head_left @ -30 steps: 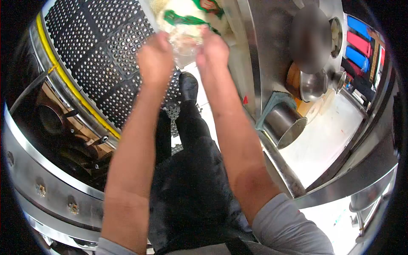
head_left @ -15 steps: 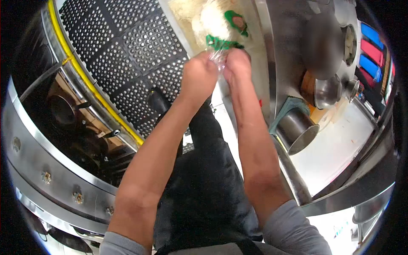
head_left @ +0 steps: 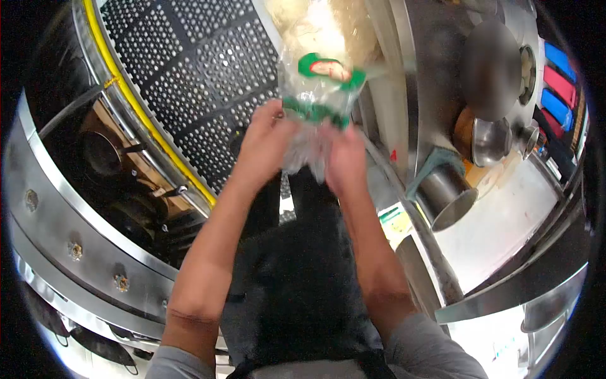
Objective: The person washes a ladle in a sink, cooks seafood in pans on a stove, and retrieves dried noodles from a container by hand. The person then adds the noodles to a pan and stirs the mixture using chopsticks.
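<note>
A clear plastic bag (head_left: 315, 90) with green printing and a red-and-white label hangs in front of me. Pale contents fill its far part, but their kind is hard to make out. My left hand (head_left: 270, 142) is closed on the left side of the bag's near end, fingers bent around the plastic. On the right side my right hand (head_left: 345, 155) pinches the same end, somewhat blurred by motion. Loose, crumpled plastic sticks out between the two hands toward my body.
At right, a steel counter (head_left: 426, 57) carries a steel pot (head_left: 445, 196) with a green cloth (head_left: 435, 165) and a metal bowl (head_left: 491, 142). A stove with pans (head_left: 95, 153) and a yellow rail (head_left: 131, 95) stands left. Black perforated mats (head_left: 208, 69) cover the floor.
Both hands have come nearer my body and moved farther apart. The bag's near end, bunched between my fists before, is now spread wider, and its label has come closer.
</note>
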### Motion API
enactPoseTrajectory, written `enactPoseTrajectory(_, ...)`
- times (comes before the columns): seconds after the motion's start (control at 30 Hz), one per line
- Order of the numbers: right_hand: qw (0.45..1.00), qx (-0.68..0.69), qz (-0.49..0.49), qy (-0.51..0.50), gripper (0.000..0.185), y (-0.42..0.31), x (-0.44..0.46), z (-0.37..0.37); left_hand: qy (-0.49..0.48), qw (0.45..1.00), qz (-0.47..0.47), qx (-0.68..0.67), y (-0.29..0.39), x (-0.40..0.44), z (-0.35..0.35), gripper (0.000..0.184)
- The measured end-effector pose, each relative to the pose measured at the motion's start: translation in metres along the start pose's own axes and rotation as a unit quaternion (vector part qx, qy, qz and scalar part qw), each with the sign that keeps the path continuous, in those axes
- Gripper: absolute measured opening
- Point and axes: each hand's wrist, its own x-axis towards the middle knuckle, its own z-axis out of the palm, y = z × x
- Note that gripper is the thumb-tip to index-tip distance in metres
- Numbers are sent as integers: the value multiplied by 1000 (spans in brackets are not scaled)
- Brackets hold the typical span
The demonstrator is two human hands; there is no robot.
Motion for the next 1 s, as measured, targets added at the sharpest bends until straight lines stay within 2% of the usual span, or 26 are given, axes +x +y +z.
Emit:
enactPoseTrajectory(0.03,997,-51,16,-51,30,2,-20,-3,22,994,-54,-95,19,10,-8,62)
enactPoseTrajectory(0.07,989,-102,26,-103,33,4,-40,-6,15,984,-48,-168,43,14,-11,75)
enactPoseTrajectory(0.1,969,-126,54,-205,31,6,-56,-14,8,969,-51,-242,56,17,-10,90)
enactPoseTrajectory(0.13,964,-166,70,-197,38,2,-67,-12,4,992,20,-128,43,37,-10,78)
enactPoseTrajectory(0.17,957,-206,79,-190,46,-5,-71,-9,-31,995,23,-94,28,48,-9,72)
enactPoseTrajectory(0.23,993,20,-22,-117,64,-6,-59,-13,-100,994,30,-22,25,53,1,61)
enactPoseTrajectory(0.27,998,-68,-2,-16,76,-17,-47,-17,-68,997,24,-4,22,44,12,49)
enactPoseTrajectory(0.37,997,-9,-68,-23,62,1,-6,-50,-275,958,17,78,-4,22,31,46)
enactPoseTrajectory(0.4,998,-15,-36,-42,58,6,-12,-65,-204,958,50,194,-13,12,37,45)
enactPoseTrajectory(0.47,996,-23,29,-79,50,20,-35,-94,-373,923,-62,74,-25,-8,44,46)
enactPoseTrajectory(0.5,992,-87,59,-66,45,30,-54,-115,-446,887,-117,15,-32,-16,44,47)
enactPoseTrajectory(0.53,983,-150,85,-59,41,42,-77,-138,-474,872,-116,-15,-51,-27,42,50)
enactPoseTrajectory(0.57,970,-211,107,-54,36,55,-98,-161,-498,851,-164,8,-67,-37,40,51)
enactPoseTrajectory(0.63,973,-163,156,45,35,92,-154,-219,-457,844,-270,85,-68,-51,36,49)
enactPoseTrajectory(0.67,977,-99,156,105,35,137,-178,-274,-410,888,-197,61,-101,-53,26,51)
enactPoseTrajectory(0.7,974,-35,157,162,35,166,-199,-321,-354,916,-178,58,-105,-55,16,51)
enactPoseTrajectory(0.77,931,-35,75,354,35,163,-217,-367,-234,961,-138,54,-111,-57,-1,53)
enactPoseTrajectory(0.83,863,-44,-7,502,36,172,-199,-423,-221,958,-175,52,-95,-51,-19,55)
enactPoseTrajectory(0.9,811,-199,-111,539,39,192,-152,-451,-187,967,-165,50,-97,-44,-29,57)
enactPoseTrajectory(0.93,751,-452,-86,474,41,227,-121,-480,-169,971,-162,58,-98,-40,-34,58)
enactPoseTrajectory(0.97,709,-604,-21,362,43,242,-95,-486,-151,973,-160,65,-99,-38,-40,58)
enactPoseTrajectory(1.0,640,-730,3,238,45,256,-70,-492,-152,973,-160,66,-97,-37,-44,60)
